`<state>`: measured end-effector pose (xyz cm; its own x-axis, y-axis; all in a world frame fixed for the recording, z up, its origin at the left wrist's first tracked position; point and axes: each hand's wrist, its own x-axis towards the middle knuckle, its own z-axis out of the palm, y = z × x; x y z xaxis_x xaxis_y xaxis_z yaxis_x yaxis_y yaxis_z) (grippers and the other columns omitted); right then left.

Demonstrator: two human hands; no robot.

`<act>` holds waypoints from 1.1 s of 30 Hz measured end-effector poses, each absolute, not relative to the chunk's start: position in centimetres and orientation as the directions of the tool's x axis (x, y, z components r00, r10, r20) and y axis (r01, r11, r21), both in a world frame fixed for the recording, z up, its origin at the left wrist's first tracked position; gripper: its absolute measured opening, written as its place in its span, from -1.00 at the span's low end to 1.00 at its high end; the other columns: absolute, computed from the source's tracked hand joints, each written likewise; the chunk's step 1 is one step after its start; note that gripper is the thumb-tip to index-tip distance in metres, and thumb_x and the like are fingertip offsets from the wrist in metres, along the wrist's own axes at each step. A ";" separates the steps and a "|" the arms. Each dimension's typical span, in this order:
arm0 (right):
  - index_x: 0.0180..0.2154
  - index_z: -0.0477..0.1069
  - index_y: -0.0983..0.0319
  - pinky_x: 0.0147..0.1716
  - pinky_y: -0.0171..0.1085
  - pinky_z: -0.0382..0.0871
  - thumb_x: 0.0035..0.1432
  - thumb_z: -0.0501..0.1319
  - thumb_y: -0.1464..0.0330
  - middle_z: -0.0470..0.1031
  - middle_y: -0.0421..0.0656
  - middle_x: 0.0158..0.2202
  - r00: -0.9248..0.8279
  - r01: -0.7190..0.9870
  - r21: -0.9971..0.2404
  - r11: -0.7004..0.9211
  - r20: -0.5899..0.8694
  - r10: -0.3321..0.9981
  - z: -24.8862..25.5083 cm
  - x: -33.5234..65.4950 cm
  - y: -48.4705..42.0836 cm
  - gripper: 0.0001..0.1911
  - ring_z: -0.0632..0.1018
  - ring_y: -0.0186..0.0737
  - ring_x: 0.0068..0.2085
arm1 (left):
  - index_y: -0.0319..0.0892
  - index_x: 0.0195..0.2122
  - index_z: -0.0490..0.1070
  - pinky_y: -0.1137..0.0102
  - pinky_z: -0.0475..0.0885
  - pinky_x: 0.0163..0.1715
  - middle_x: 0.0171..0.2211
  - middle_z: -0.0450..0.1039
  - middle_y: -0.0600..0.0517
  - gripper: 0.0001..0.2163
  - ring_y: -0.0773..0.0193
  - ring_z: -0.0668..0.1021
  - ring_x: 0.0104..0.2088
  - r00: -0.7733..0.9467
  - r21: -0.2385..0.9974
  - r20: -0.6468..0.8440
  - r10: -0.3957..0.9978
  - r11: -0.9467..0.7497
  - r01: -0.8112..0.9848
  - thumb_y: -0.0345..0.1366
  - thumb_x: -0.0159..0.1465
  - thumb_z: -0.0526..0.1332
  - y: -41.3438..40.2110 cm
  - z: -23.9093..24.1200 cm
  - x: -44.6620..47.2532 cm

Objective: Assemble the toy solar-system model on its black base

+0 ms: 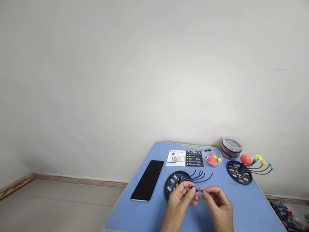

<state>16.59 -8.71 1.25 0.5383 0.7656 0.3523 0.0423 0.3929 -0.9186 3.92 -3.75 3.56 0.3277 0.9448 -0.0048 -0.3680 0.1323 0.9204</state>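
My left hand [182, 195] and my right hand [215, 197] are raised together over the blue table [145, 211], both pinched on a thin dark rod piece [198, 190] that runs between their fingertips. Just behind my left hand lies a black round base [173, 183] with coloured dots, and several curved black arms [200, 176] fan out from it to the right.
A black phone [148, 179] lies at the left of the table. At the back are an instruction sheet [185, 158], a clear dish of coloured balls [212, 157], stacked round tubs [231, 147] and an assembled planet model [246, 166]. A white wall rises behind.
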 end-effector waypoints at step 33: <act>-0.47 0.58 0.19 -0.32 -0.23 0.58 0.04 0.39 0.28 0.65 -0.05 -0.39 0.421 0.062 -0.932 0.357 0.348 0.838 0.3 17.7 -9.0 -0.88 0.65 -0.08 -0.33 | -0.23 -0.38 0.56 0.38 0.50 -0.54 -0.60 0.53 0.00 -0.52 0.22 0.57 -0.57 0.308 0.938 -0.007 0.951 0.113 -0.328 0.11 -0.09 0.45 -3.3 1.2 4.3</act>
<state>17.68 -9.04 0.30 0.4210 0.8375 0.3483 0.0617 0.3567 -0.9322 4.32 -3.34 1.22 0.3085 0.9512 -0.0066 -0.3277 0.1128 0.9380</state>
